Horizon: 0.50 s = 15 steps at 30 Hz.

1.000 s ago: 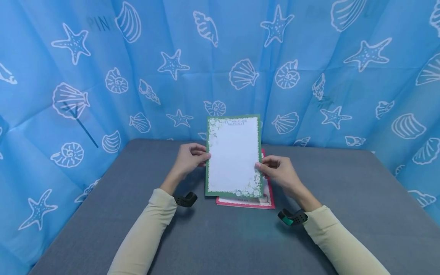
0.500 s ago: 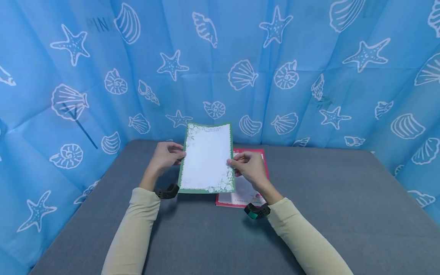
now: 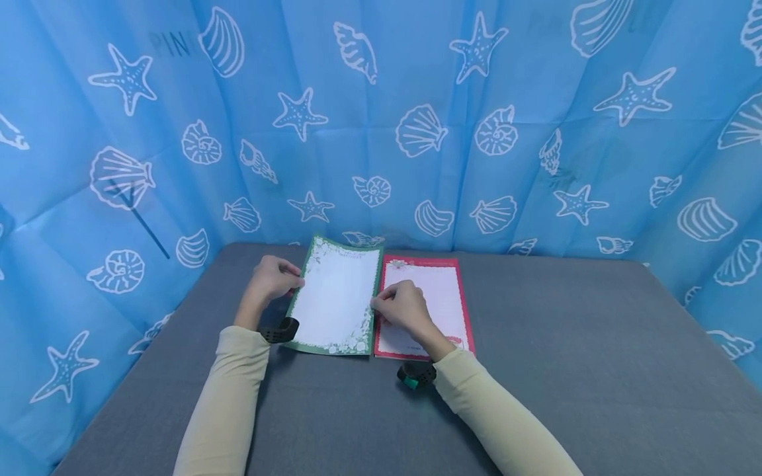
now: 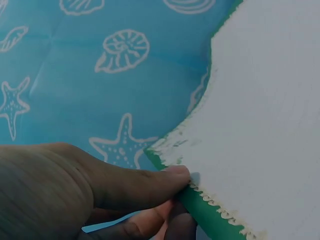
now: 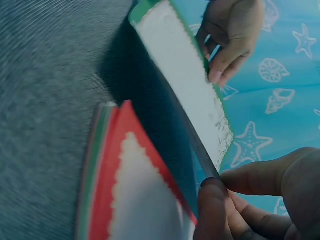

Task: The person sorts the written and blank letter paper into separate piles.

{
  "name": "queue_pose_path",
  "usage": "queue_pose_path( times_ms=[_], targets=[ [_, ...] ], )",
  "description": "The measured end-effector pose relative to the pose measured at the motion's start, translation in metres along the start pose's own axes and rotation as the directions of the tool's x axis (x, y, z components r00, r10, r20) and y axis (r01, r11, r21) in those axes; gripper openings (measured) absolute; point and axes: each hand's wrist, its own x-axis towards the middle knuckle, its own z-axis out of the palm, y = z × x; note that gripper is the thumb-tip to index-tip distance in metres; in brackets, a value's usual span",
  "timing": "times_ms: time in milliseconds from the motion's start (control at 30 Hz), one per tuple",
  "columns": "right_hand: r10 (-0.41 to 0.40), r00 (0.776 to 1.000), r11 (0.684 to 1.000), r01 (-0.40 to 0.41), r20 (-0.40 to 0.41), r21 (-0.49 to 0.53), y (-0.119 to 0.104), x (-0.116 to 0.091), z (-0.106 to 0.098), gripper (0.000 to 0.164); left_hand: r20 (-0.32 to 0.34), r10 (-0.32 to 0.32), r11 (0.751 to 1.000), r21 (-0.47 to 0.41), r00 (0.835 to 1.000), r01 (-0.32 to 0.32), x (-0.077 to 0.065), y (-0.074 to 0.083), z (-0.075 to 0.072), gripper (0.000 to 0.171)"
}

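Note:
A sheet of paper with a green floral border (image 3: 336,297) is held by both hands, its face up and slightly bowed. My left hand (image 3: 274,277) pinches its left edge between thumb and fingers; the left wrist view shows the thumb on top of the green border (image 4: 210,215). On the opposite edge, my right hand (image 3: 406,305) pinches the sheet. Beneath that right hand lies a stack of paper with a red-bordered sheet (image 3: 437,291) on top. In the right wrist view the green-bordered sheet (image 5: 180,65) stands apart from the stack (image 5: 145,200), above the table.
The grey tabletop (image 3: 565,344) spreads around the papers. Behind it hangs a blue curtain (image 3: 369,132) with white shells and starfish. A dark band (image 3: 280,330) is on the left wrist, another band (image 3: 417,375) on the right.
Both hands have carried the green-bordered sheet left, off the stack, and lowered it toward the table. More of the red-bordered sheet now shows.

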Motion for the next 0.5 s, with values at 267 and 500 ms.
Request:
queue_pose_path(
  times_ms=[267,500],
  targets=[
    [-0.115,0.993,0.981,0.115,0.007,-0.156,-0.001,0.002,0.014,0.014,-0.015,-0.061,0.996,0.065,0.998,0.061,-0.001,-0.007,-0.003,0.022],
    [-0.128,0.991,0.971,0.131,0.028,-0.200,-0.005,0.003,0.019,0.014,-0.036,-0.075,0.992,0.102,0.997,0.078,-0.001,-0.008,-0.003,0.021]
  ],
)
